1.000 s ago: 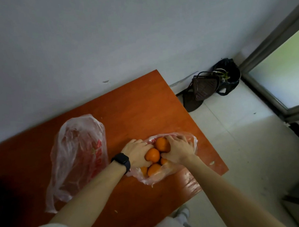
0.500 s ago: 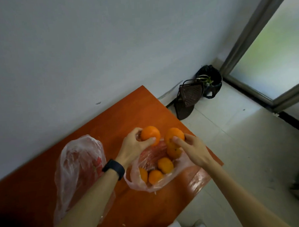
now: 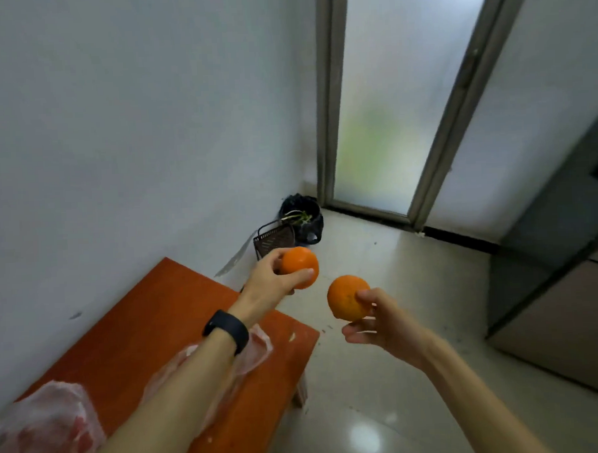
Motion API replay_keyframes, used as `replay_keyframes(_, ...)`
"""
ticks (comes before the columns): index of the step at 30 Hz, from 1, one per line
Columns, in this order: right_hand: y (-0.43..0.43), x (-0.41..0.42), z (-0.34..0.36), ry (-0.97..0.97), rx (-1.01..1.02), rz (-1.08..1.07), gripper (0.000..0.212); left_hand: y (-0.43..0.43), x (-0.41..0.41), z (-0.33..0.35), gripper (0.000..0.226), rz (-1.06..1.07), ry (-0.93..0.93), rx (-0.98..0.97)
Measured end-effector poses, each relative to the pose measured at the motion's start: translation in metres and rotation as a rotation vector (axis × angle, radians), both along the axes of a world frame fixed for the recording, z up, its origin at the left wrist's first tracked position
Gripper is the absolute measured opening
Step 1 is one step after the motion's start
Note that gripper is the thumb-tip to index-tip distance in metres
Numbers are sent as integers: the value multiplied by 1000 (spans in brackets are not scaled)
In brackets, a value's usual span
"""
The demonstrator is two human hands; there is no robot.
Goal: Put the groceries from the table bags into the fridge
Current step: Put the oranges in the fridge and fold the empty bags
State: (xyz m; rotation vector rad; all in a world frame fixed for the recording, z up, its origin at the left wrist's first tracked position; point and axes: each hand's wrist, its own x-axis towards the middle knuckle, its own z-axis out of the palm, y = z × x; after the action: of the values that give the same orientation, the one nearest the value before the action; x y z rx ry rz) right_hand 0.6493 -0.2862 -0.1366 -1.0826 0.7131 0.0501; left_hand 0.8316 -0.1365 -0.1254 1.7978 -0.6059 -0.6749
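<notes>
Two hands each hold fruit: the left hand [image 3: 272,285] grips one orange [image 3: 301,265] past the bench [image 3: 151,321] corner; the right hand [image 3: 384,328] pinches another orange [image 3: 345,298] over open floor [image 3: 400,376], clear of the bench edge.

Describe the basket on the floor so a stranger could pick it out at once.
Start at the tall frosted glass door and drop to the floor corner beside it. Two dark things sit there; the basket is the brown latticed one nearer the table, not the black bag with green stalks.
</notes>
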Motion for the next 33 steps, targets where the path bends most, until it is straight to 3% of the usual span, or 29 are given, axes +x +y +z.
replay_keyframes(5, -82, -152, 21, -96, -77, -218, 61, -124, -115, 21, 56, -258, -2, 14)
replay_keyframes(15, -206, -404, 86, -188, -426, -750, 42, -330, -348, 87, 49, -802, -132, -9)
replay_keyframes(19, -239, -473, 115, -132, -659, -830, 58, -390, -409, 111, 44, -901, -110, -70)
replay_keyframes(27, -352, -550, 152, -42, -1044, -932, 55, -529, -486, 144, 49, -951, -377, -237)
replay_keyframes(33, -470, -585, 179, -53, -1176, -941, 61, -657, -528, 170, 56, -902, -496, -372)
